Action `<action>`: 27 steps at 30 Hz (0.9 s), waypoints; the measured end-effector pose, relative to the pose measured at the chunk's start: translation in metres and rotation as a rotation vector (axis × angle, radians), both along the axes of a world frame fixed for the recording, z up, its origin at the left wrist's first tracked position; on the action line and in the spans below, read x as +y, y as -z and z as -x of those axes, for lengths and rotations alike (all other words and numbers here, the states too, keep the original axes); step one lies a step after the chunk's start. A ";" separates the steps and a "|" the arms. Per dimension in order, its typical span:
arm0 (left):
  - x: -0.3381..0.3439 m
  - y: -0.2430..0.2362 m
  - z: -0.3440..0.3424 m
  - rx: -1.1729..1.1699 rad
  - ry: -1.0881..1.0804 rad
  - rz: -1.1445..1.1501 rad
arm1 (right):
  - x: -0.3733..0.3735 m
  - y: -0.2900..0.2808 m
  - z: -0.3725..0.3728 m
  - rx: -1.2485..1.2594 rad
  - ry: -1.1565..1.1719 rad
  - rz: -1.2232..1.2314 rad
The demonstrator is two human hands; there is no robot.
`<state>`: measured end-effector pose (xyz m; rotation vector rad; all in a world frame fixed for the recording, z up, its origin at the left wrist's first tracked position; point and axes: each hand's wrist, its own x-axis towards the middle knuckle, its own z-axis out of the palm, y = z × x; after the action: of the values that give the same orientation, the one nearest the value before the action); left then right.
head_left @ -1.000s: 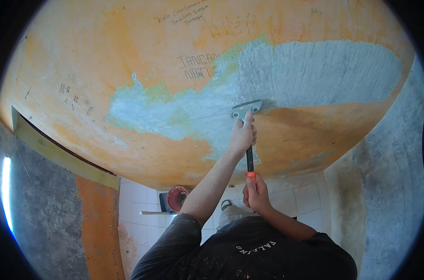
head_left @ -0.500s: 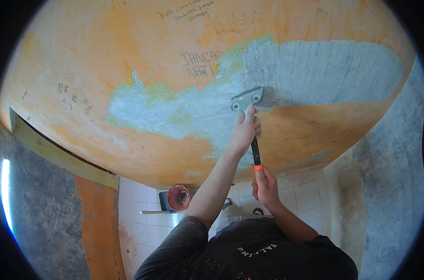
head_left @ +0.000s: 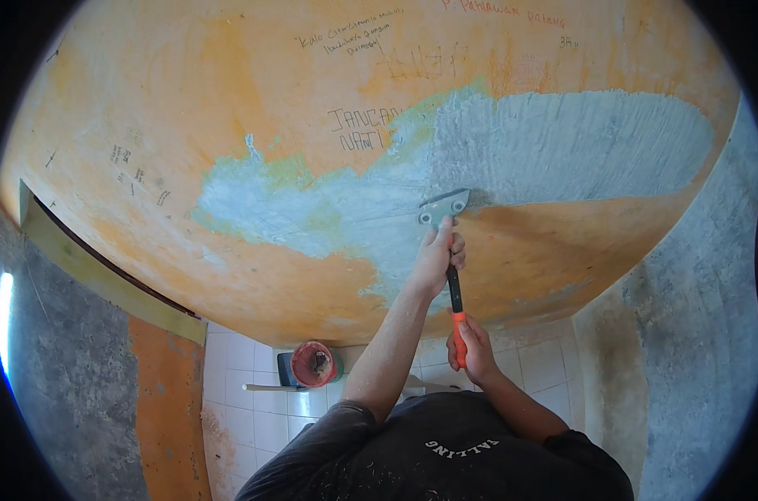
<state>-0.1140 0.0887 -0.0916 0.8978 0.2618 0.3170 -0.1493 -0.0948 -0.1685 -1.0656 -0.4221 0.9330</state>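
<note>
A long-handled scraper (head_left: 445, 207) rests with its wide blade against the orange wall (head_left: 529, 259). Its grey head has two round fasteners. My left hand (head_left: 437, 250) is closed around the upper black shaft, just below the head, with the thumb pointing up toward it. Lower down, my right hand (head_left: 476, 351) grips the orange handle end. The blade sits at the lower edge of a bared grey patch (head_left: 588, 146), which stretches up and right. To its left lies a paler bluish-white patch (head_left: 270, 200) with ragged greenish edges.
On the white tiled floor (head_left: 237, 401) stands a red bucket (head_left: 314, 364), left of my left forearm. Beside it are a dark tray (head_left: 285, 367) and a pale stick (head_left: 270, 387). A recessed opening (head_left: 103, 250) edges the wall at left; a grey wall (head_left: 696, 334) flanks the right.
The scraper blade has slid slightly down the wall, both hands lowering with it. More of the orange handle shows at my right hand. The whole view has also shifted a little upward.
</note>
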 end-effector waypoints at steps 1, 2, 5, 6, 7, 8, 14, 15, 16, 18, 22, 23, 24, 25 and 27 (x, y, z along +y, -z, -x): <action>0.001 0.011 0.004 -0.003 -0.001 0.000 | -0.003 0.004 0.001 0.109 -0.026 -0.045; -0.001 0.012 0.008 -0.022 -0.039 0.088 | -0.003 0.005 0.000 0.108 -0.028 -0.043; -0.005 0.025 0.013 -0.036 -0.122 0.098 | 0.000 0.004 -0.004 0.140 -0.051 -0.083; -0.004 0.024 0.014 -0.048 -0.091 0.102 | 0.003 0.004 -0.006 0.124 -0.049 -0.080; -0.003 0.024 0.014 -0.059 -0.060 0.105 | 0.005 0.004 -0.007 0.109 -0.047 -0.078; -0.003 0.015 0.014 -0.059 -0.060 0.106 | 0.007 0.008 -0.007 0.109 -0.046 -0.078; 0.034 0.010 0.004 -0.102 0.188 0.064 | 0.017 0.011 0.003 0.045 -0.033 -0.011; 0.032 0.008 0.004 -0.101 0.198 0.063 | 0.018 0.008 0.005 0.013 -0.022 0.013; 0.028 0.008 0.005 -0.116 0.182 0.128 | 0.020 0.006 0.007 -0.018 -0.010 0.036; 0.022 0.000 0.009 -0.129 0.141 0.201 | 0.018 -0.002 0.008 0.028 -0.032 0.065; 0.023 0.014 0.008 -0.091 0.142 0.170 | 0.018 0.018 0.005 -0.014 -0.023 0.165; 0.023 0.014 0.006 -0.093 0.132 0.153 | 0.022 0.017 0.007 -0.009 -0.013 0.165; 0.024 0.014 0.005 -0.095 0.123 0.136 | 0.025 0.014 0.008 -0.016 0.016 0.164; 0.027 0.013 0.004 -0.090 0.134 0.137 | 0.029 0.011 0.009 -0.023 0.045 0.163; 0.030 0.004 0.003 -0.086 0.129 0.064 | 0.031 0.008 0.013 -0.001 0.066 0.171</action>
<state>-0.1171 0.1188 -0.0960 0.8319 0.1327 0.2261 -0.1621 -0.0636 -0.1761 -1.2286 -0.3099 0.9215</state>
